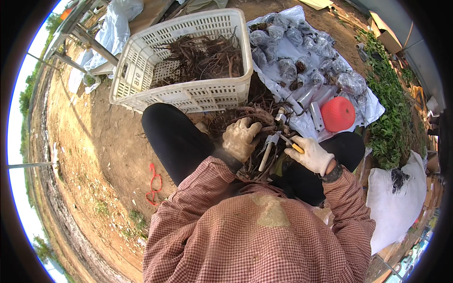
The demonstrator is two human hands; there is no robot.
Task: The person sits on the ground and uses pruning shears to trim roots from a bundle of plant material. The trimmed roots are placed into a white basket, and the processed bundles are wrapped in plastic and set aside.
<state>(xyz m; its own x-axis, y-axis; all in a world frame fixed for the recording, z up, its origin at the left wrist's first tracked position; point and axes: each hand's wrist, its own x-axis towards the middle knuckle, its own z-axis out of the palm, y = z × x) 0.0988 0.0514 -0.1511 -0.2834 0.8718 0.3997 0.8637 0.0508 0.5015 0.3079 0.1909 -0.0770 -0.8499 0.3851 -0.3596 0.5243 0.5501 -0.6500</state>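
My left hand, in a soiled work glove, rests with bent fingers against a bundle of woody roots between my knees; whether it grips a root is hard to tell. My right hand, in a whiter glove, is closed around the yellow handle of a small tool, whose thin metal end points at the roots. Beside it a hammer-like tool with a pale handle and a wrapped head lies on the roots. More brown roots fill part of a white plastic crate beyond my left knee.
Several plastic-wrapped root balls lie on a white sheet at the upper right, with a red ball-like object and a metal bar. Red string lies on the soil at left. Leafy cuttings and a white sack are at right.
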